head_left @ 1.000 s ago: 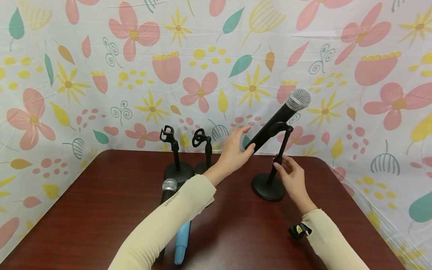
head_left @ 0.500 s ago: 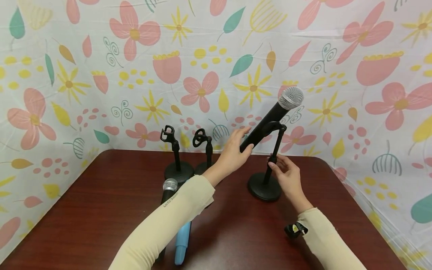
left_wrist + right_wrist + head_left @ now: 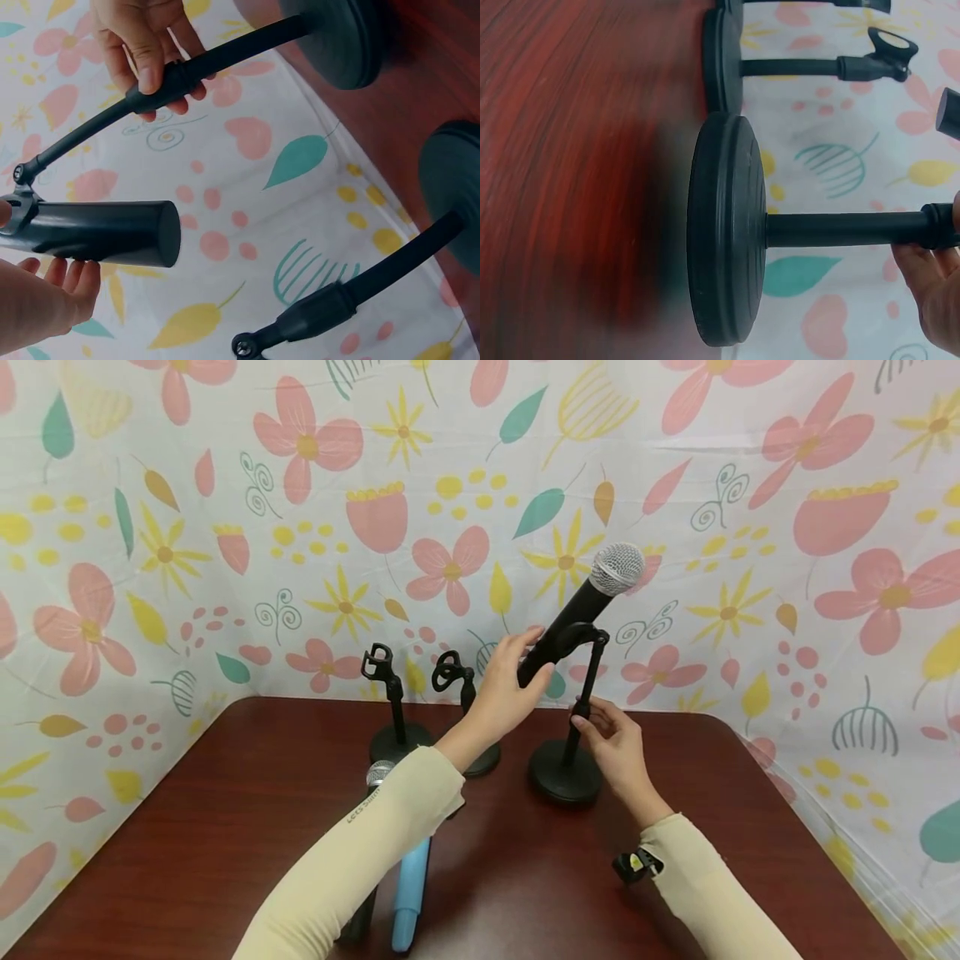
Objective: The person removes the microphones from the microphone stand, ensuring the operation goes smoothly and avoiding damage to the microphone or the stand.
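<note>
A black microphone with a silver mesh head sits tilted in the clip of a black desktop stand, mesh end up and to the right. My left hand holds the microphone near its lower end; the left wrist view has its fingertips along the black handle. My right hand pinches the collar on the stand's upright between thumb and fingers. From the right wrist view, the round base stands upright beside the tabletop's red-brown surface, the post running to my fingers.
Two more stands with bare clips, one on the left and one beside it, stand at the back. Under my left forearm lie a microphone with a silver head and a light blue handle. A flowered cloth hangs behind the table.
The stand with its microphone has shifted left toward the other two stands, my right hand moving with it. My left hand has moved slightly left and stays at the microphone's lower end.
</note>
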A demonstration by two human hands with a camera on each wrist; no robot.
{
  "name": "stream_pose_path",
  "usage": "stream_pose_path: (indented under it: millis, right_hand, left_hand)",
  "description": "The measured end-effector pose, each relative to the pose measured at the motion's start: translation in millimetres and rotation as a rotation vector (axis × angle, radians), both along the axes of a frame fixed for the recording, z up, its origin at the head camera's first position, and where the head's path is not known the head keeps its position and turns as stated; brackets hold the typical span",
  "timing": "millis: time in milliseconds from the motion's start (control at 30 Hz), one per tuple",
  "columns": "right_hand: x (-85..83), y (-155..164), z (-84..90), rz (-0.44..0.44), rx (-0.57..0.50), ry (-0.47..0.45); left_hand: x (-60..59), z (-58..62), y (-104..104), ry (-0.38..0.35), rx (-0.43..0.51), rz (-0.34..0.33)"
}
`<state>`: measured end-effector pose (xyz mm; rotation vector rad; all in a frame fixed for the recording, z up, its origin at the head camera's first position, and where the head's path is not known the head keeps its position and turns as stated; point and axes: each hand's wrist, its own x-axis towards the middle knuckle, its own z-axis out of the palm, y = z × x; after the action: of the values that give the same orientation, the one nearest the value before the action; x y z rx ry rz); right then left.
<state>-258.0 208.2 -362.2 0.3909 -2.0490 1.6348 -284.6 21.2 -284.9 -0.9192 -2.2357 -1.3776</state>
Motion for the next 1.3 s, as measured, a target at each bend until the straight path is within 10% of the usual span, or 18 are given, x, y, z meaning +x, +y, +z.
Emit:
stream_pose_path:
  millis: [700,1300]
  right_hand:
    - [-3.5,-35,7.2,0.016,0.143,0.108]
    - [-13.8,-44,-12.0,0.021,0.175,0.153]
  left_hand:
    - [3.6,30.9,-6,0.052,0.117,0.22]
    - [6.3,29.8,-10,0.042,0.124,0.359]
